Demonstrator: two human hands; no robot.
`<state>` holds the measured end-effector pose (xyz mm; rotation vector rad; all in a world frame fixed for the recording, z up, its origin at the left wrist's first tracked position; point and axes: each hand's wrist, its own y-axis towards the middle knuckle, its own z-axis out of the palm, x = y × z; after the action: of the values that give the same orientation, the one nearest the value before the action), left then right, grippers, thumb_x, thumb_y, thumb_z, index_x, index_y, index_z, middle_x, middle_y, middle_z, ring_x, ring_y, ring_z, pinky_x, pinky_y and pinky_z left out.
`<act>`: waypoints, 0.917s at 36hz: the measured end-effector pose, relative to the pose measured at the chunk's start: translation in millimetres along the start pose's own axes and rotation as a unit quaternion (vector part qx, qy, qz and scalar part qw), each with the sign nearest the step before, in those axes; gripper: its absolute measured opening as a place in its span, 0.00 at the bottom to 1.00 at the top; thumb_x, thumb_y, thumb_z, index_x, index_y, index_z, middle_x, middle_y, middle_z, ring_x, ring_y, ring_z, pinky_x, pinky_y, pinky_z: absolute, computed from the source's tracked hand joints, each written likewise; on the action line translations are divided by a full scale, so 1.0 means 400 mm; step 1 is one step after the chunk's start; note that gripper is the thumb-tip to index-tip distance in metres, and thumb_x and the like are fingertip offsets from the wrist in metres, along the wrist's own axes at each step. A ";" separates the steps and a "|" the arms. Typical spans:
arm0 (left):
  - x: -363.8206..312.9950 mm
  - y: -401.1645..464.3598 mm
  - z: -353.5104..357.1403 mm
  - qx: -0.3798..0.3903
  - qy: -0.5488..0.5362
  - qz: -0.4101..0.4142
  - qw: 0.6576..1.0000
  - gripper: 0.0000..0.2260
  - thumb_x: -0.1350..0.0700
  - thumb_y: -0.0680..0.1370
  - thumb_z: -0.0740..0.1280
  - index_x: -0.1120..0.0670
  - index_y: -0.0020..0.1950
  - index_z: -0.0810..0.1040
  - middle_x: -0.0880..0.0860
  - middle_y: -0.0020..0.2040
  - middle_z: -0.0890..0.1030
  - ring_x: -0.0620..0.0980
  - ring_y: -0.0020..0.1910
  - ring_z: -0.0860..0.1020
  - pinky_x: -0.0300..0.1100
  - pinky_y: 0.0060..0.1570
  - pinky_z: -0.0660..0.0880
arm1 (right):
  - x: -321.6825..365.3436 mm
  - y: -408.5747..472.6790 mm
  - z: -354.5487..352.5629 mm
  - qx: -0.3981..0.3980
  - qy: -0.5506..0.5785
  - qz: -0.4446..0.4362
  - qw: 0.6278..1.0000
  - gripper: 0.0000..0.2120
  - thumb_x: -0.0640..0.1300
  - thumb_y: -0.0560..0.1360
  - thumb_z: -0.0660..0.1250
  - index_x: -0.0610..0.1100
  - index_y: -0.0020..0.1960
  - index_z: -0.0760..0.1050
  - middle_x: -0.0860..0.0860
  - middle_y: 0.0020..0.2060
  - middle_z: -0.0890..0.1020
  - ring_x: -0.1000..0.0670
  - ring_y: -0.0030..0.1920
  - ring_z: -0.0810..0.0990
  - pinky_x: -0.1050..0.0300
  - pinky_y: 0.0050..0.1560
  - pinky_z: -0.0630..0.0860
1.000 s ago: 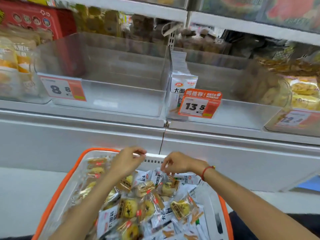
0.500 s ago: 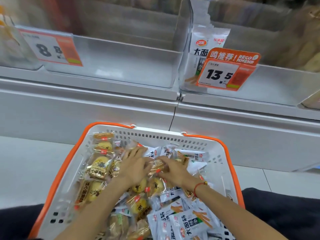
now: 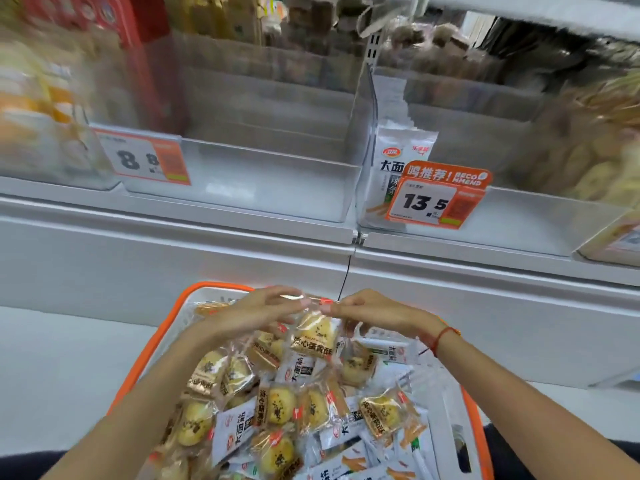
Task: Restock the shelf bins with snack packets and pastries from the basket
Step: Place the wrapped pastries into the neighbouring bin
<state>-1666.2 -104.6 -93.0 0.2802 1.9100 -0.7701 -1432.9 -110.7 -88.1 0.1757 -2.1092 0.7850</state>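
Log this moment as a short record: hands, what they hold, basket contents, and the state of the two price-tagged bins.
left hand: pinching the top edge of a pastry packet
right hand: pinching the same edge
basket: orange-rimmed, heaped with pastry packets and white snack packets
8.8 bin: looks empty
13.5 bin: a few white packets upright at its left end
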 end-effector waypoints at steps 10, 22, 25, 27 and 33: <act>-0.167 -0.084 -0.168 0.073 0.085 0.030 0.993 0.24 0.44 0.71 0.74 0.52 0.64 0.77 0.49 0.55 0.84 0.48 0.56 0.81 0.44 0.59 0.76 | 0.217 -0.066 -0.030 -0.089 0.073 -0.072 0.991 0.28 0.64 0.72 0.63 0.39 0.54 0.79 0.47 0.43 0.84 0.54 0.37 0.80 0.62 0.39 0.73; -0.349 -0.196 -0.344 -0.037 0.142 0.113 0.983 0.15 0.41 0.73 0.68 0.49 0.50 0.84 0.47 0.46 0.85 0.41 0.46 0.81 0.37 0.46 0.73 | 0.455 -0.102 -0.054 -0.171 0.148 -0.168 0.959 0.16 0.48 0.76 0.68 0.42 0.60 0.75 0.46 0.48 0.84 0.51 0.37 0.82 0.63 0.37 0.76; -0.353 -0.200 -0.353 -0.074 0.142 0.141 0.977 0.15 0.39 0.74 0.68 0.48 0.49 0.84 0.44 0.45 0.84 0.40 0.47 0.81 0.39 0.48 0.74 | 0.488 -0.090 -0.066 -0.179 0.237 -0.165 0.940 0.17 0.48 0.74 0.70 0.42 0.60 0.76 0.47 0.46 0.84 0.51 0.38 0.81 0.63 0.38 0.77; -0.343 -0.194 -0.364 -0.122 0.137 0.158 0.970 0.17 0.36 0.74 0.65 0.46 0.50 0.84 0.44 0.46 0.84 0.44 0.50 0.80 0.45 0.54 0.76 | 0.511 -0.079 -0.077 -0.164 0.274 -0.163 0.934 0.16 0.48 0.72 0.71 0.42 0.57 0.78 0.47 0.45 0.83 0.52 0.38 0.79 0.63 0.40 0.77; -0.345 -0.183 -0.400 -0.223 0.083 0.241 0.941 0.10 0.45 0.78 0.65 0.46 0.55 0.82 0.41 0.48 0.85 0.34 0.44 0.80 0.30 0.46 0.73 | 0.576 -0.008 -0.113 -0.198 0.287 -0.163 0.923 0.03 0.43 0.72 0.73 0.46 0.44 0.81 0.52 0.35 0.82 0.57 0.32 0.77 0.64 0.39 0.71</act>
<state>-1756.6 -41.7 101.5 0.5142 1.9953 0.0196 -1544.5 -51.9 109.8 0.0603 -1.5747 0.1630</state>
